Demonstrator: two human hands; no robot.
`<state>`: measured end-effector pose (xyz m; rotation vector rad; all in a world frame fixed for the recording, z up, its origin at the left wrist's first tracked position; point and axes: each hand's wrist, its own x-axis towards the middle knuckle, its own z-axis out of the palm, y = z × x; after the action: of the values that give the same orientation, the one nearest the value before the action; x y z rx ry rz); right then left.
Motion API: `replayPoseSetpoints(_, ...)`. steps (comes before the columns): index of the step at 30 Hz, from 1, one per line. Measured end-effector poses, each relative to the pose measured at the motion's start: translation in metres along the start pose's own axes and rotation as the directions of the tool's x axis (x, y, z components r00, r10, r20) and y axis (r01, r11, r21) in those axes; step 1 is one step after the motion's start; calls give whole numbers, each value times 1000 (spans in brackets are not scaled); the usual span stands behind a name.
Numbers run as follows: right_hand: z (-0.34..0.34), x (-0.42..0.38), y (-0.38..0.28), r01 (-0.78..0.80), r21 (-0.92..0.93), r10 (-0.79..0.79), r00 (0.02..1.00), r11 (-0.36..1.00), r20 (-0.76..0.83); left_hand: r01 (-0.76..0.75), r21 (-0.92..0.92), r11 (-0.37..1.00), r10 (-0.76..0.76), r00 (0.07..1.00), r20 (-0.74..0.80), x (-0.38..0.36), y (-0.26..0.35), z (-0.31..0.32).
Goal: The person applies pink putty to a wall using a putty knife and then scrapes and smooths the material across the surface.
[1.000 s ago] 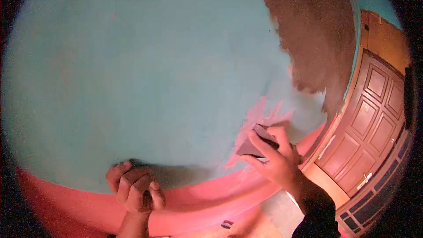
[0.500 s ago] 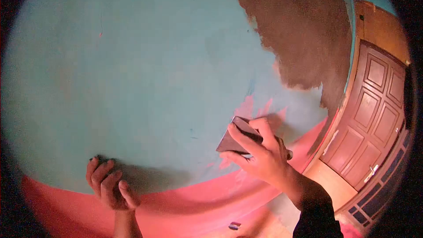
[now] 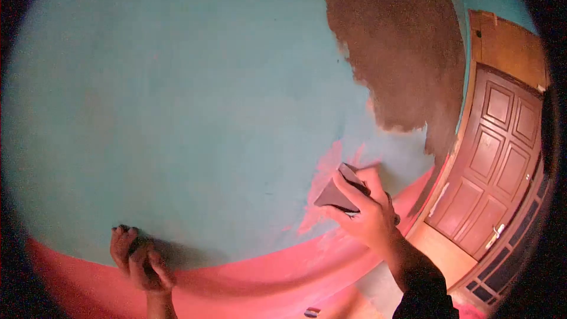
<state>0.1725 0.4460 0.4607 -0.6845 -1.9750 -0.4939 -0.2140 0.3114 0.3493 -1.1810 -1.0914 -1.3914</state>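
Note:
In my right hand point(image 3: 369, 210) is a putty knife point(image 3: 339, 197), its wide grey blade against the blue wall point(image 3: 207, 112). My fingers are wrapped around it, and the dark end of its handle shows beside my wrist. Around the blade lies a ragged pink patch point(image 3: 319, 186) on the blue paint. My left hand point(image 3: 142, 260) is at the lower left, fingers curled, close to the line between the blue wall and a pink band point(image 3: 236, 277). Its palm is in shadow, so whatever it may hold cannot be made out.
A large rough brown patch point(image 3: 401, 53) covers the upper right of the wall. Further right stands a panelled brown door point(image 3: 496, 136) with a metal handle point(image 3: 497, 233). A small dark and white object point(image 3: 312, 312) shows at the bottom edge.
My right hand and the putty knife have moved right along the wall, uncovering more of the pink patch. My left hand has dropped slightly down and left. The view has shifted a little.

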Motion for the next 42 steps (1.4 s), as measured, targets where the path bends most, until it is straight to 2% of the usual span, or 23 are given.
replayPoseSetpoints(4,0,28,-22,14,44,-14,1000,999,-2,2,80,997,-1,1000,-20,-2,13,9)
replayPoseSetpoints(6,-4,37,-24,32,71,-34,999,997,25,0,42,999,2,999,-43,-6,6,11)
replayPoseSetpoints(13,23,-19,-5,-52,60,56,995,997,-77,0,113,994,-1,1000,10,-10,5,-1)
replayPoseSetpoints(14,28,-7,-8,-29,134,50,987,991,-155,21,82,996,-17,999,-50,-8,8,5)
replayPoseSetpoints(17,19,42,-25,-58,230,103,977,972,-187,-12,29,999,15,994,-111,-12,4,12)
replayPoseSetpoints(18,15,42,-24,-64,178,93,983,982,-161,-11,32,999,14,995,-97,-15,3,13)
replayPoseSetpoints(21,34,2,-25,-81,184,120,970,980,-211,-46,55,997,48,998,-40,-16,-5,3)
replayPoseSetpoints(25,69,-65,-32,-206,304,281,933,930,-225,-76,109,991,77,997,2,-13,2,0)
replayPoseSetpoints(29,60,-2,-30,-146,322,266,891,936,-368,-55,162,985,55,998,1,-15,6,4)
replayPoseSetpoints(31,49,18,-35,-213,427,349,897,879,-273,-40,123,992,44,999,-25,-18,8,12)
replayPoseSetpoints(32,50,9,-35,-204,391,321,910,898,-261,-34,108,994,38,999,-35,-20,8,11)
replayPoseSetpoints(34,61,-32,-36,-188,328,274,932,926,-238,-71,137,988,62,996,69,-21,6,1)
replayPoseSetpoints(37,74,-95,-38,-230,325,291,945,917,-151,-93,164,982,58,977,206,-34,2,-8)
replayPoseSetpoints(40,58,-85,-37,-278,400,328,943,874,-61,-92,184,979,26,942,334,-38,2,-14)
replayPoseSetpoints(42,47,-79,-48,-330,529,399,917,782,-17,-97,254,962,-20,907,421,-47,8,-25)
